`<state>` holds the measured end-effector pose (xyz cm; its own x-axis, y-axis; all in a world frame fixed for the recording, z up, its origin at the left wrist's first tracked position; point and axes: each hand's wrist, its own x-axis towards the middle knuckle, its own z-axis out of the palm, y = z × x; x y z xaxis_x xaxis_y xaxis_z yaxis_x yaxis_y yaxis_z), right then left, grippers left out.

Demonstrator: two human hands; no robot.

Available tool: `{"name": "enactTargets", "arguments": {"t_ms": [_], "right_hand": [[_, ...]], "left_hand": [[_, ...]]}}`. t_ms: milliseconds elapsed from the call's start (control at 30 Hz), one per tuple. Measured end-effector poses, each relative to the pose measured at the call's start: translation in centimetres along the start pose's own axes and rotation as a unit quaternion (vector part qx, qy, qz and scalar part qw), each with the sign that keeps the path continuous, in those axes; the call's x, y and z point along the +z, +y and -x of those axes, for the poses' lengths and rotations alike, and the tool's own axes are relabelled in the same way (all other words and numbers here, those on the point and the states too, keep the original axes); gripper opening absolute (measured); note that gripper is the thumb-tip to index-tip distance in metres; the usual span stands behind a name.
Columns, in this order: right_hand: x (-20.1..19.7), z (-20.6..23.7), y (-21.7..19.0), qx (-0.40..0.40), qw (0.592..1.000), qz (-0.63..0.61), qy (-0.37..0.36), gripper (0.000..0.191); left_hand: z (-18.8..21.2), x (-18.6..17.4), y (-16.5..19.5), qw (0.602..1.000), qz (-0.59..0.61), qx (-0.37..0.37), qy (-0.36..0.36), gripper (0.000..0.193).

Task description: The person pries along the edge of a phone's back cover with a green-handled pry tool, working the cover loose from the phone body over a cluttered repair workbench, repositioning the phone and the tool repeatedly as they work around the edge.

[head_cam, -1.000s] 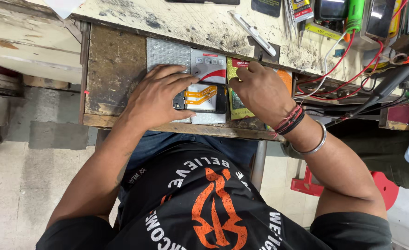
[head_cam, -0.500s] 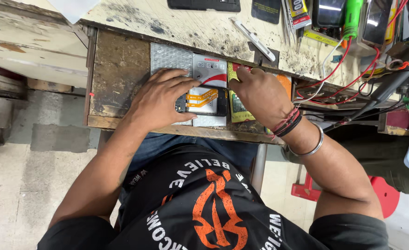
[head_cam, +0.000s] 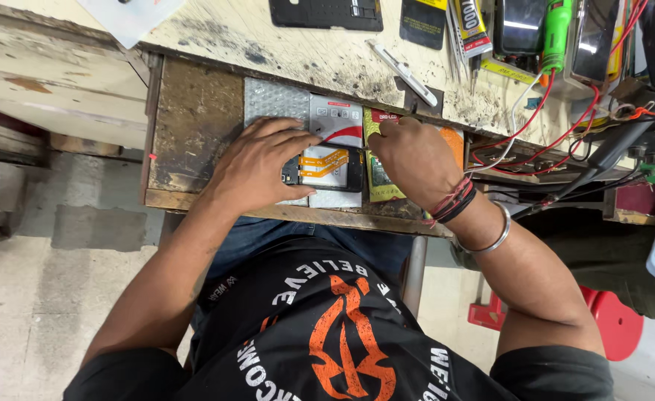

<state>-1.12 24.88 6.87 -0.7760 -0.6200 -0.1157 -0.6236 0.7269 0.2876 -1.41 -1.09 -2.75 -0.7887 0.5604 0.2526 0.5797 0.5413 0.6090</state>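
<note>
Left hand [head_cam: 257, 167] flat, fingers spread, pressing opened phone [head_cam: 326, 168] on counter [head_cam: 194, 119]. Right hand [head_cam: 415, 160] at phone's 3 o'clock, fingers curled on green packet [head_cam: 378, 174]; clamp unclear.

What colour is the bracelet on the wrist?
Silver metal bangle, beside red and black threads; head view.

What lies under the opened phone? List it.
The phone rests on a silvery bubble pouch and a white-and-red card, on the wooden tray. The left hand covers the pouch's middle; whatever is directly beneath the phone is hidden.
</note>
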Motion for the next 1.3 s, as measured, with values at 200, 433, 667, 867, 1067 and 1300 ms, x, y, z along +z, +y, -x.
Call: {"name": "enactTargets", "arguments": {"t_ms": [200, 433, 667, 867, 1067, 1300], "right_hand": [[0.1, -0.3, -0.5, 0.024, 0.999, 0.023, -0.010, 0.009], [-1.1, 1.8, 1.6, 0.105, 0.975, -0.109, 0.164, 0.006], [1.7, -1.1, 7.8, 0.249, 0.927, -0.086, 0.267, 0.015], [2.7, -3.7, 8.9, 0.239, 0.934, -0.094, 0.249, 0.015], [2.7, -9.4, 10.1, 0.146, 0.928, -0.265, 0.218, 0.018], [2.4, -14.0, 11.6, 0.100, 0.946, -0.272, 0.148, 0.019]], "left_hand": [[0.0, -0.2, 0.1, 1.000, 0.004, 0.015, 0.009, 0.078], [0.1, -0.4, 0.1, 1.000, 0.007, 0.012, 0.005, 0.080], [0.2, -0.6, 0.1, 1.000, 0.013, 0.021, 0.006, 0.078], [0.1, -0.6, 0.1, 1.000, 0.000, 0.014, 0.001, 0.080], [0.1, -0.6, 0.1, 1.000, 0.006, 0.018, 0.003, 0.079], [0.2, -1.1, 0.4, 0.999, 0.031, 0.037, 0.015, 0.081]]}}
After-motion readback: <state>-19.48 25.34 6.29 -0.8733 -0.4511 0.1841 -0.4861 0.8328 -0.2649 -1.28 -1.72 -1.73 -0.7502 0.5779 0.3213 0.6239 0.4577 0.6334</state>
